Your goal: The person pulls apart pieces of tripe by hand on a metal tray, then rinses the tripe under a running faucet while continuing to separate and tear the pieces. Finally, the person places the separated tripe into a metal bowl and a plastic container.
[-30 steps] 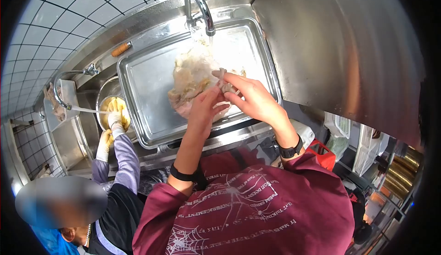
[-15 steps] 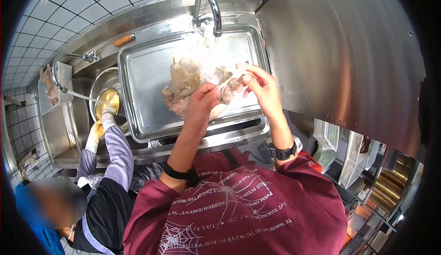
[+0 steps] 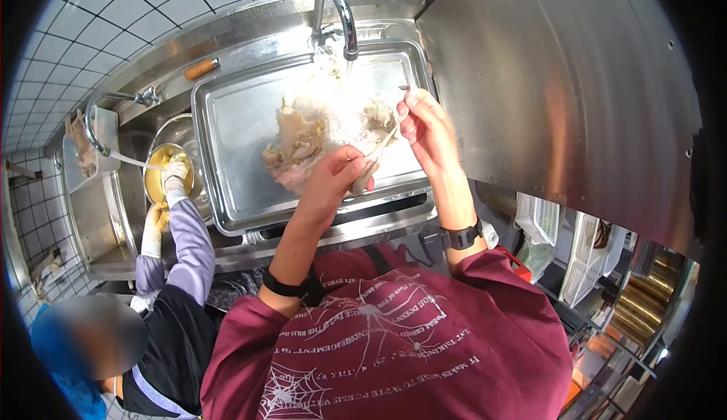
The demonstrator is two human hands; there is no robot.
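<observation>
A pile of pale raw meat lies in a steel tray under a running tap. My left hand grips one end of a long thin strip of meat near the tray's front edge. My right hand pinches the strip's other end higher up, at the tray's right side. The strip is stretched taut between both hands.
A steel wall rises on the right. To the left, another person's gloved hands work over a bowl of yellow food in a second sink with its own tap. An orange-handled tool lies behind the tray.
My hands have drawn apart, the right one rising and the left one dropping toward the tray's front, stretching the strip out long. The other person's hand stays at the bowl.
</observation>
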